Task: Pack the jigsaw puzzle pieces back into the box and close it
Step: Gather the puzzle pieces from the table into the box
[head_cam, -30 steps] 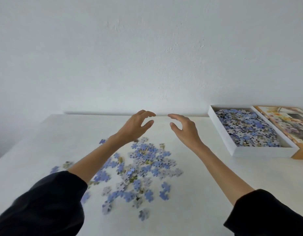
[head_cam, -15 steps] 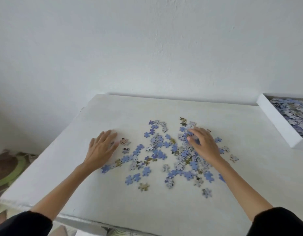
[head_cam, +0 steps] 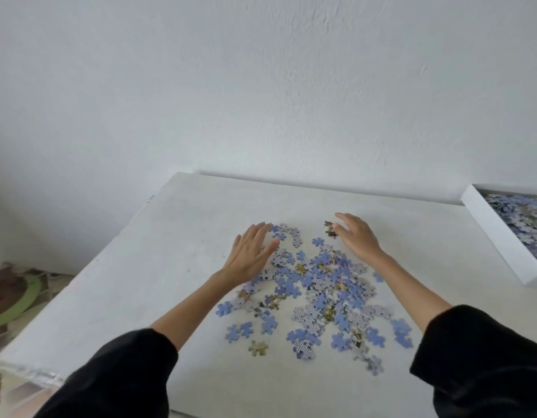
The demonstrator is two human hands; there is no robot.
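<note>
both hands flat and relaxed, left hand [head_cam: 251, 255] and right hand [head_cam: 358, 236], flanking scattered blue cardboard jigsaw pieces [head_cam: 318, 292] on white table [head_cam: 140, 285].

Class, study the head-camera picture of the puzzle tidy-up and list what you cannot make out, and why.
1. White cardboard box: head view, right part cut off by the frame edge; no lid shows.
2. Loose blue and white jigsaw pieces: head view, any under the left hand or right hand are hidden by the palms.
3. Brown and green object on the floor: head view, blurred and cut off at the left edge.
</note>
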